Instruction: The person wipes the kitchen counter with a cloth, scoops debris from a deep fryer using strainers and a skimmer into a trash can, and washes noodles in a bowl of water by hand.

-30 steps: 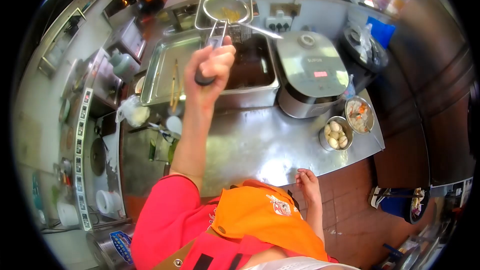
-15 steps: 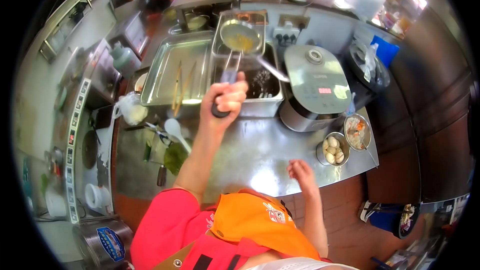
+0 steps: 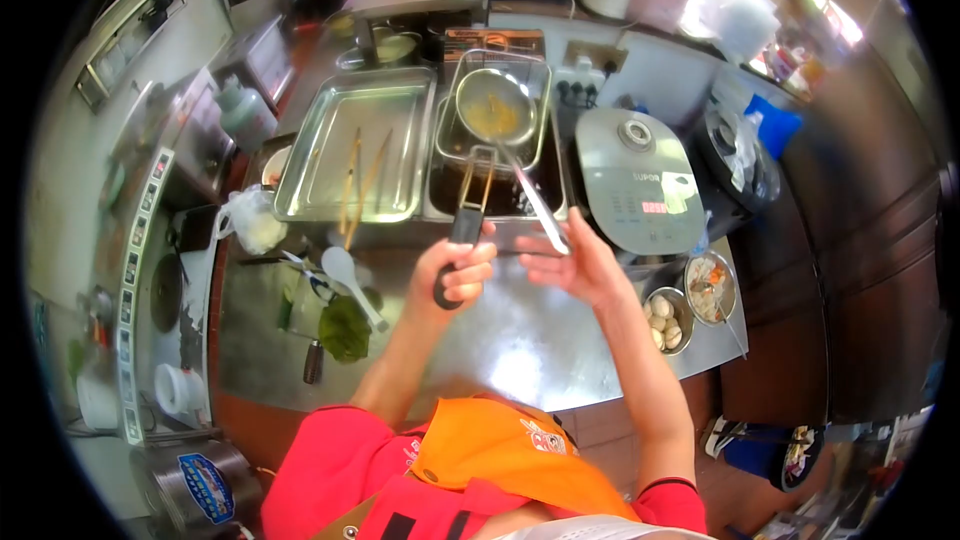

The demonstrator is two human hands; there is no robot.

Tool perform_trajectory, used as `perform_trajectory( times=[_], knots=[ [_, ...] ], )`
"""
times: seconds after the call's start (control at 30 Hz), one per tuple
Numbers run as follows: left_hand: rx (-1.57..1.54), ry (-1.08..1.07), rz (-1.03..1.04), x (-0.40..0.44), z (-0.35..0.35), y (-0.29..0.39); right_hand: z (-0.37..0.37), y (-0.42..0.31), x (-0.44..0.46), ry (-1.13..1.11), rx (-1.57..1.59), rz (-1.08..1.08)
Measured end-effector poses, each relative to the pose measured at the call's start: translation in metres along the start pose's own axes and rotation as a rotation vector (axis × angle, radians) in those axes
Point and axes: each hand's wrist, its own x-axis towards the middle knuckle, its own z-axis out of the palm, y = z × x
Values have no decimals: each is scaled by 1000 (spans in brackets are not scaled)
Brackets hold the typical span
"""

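Observation:
My left hand (image 3: 458, 275) is wrapped round the black handle of a wire frying basket (image 3: 545, 135), tilted above a deep metal pan of dark liquid (image 3: 440, 202). A round strainer (image 3: 497, 105) with yellowish bits in it rests in the basket, and its long metal handle slopes toward me. Around the end of that handle, my right hand (image 3: 580, 265) has its fingers apart; whether they touch it I cannot tell. Left of the pan, a shallow steel tray (image 3: 330, 125) holds long wooden chopsticks (image 3: 365, 185).
Right of the pan stands a rice cooker (image 3: 635, 185). Beyond it are a bowl of eggs (image 3: 667, 320) and a bowl of mixed food (image 3: 711, 287). A white spoon (image 3: 350, 280), a green leaf (image 3: 344, 328) and scissors (image 3: 310, 275) lie at left on the steel counter (image 3: 480, 355).
My right hand has risen from the counter's front edge to the strainer's handle. My left hand has drawn the basket's handle lower, nearer to me, and the basket and strainer have shifted slightly right.

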Motion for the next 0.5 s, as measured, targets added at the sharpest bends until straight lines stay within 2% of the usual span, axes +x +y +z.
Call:
perform_trajectory(
  times=[0.03, 0.13, 0.17, 0.37, 0.5],
  knots=[
    [14, -7, 6, 1, 0, 1, 13, 0, -1, 40, 46, 19],
    [35, -17, 1, 8, 12, 7, 16, -12, 19, -230, 234, 11],
    [72, -35, -3, 13, 20, 12, 20, -18, 19, -134, 179, -9],
    [257, -148, -28, 32, 57, 24, 43, -54, 5, -207, 38, -189],
    [217, -44, -10, 19, 36, 15, 32, -35, 9, -155, 51, -165]
  ],
)
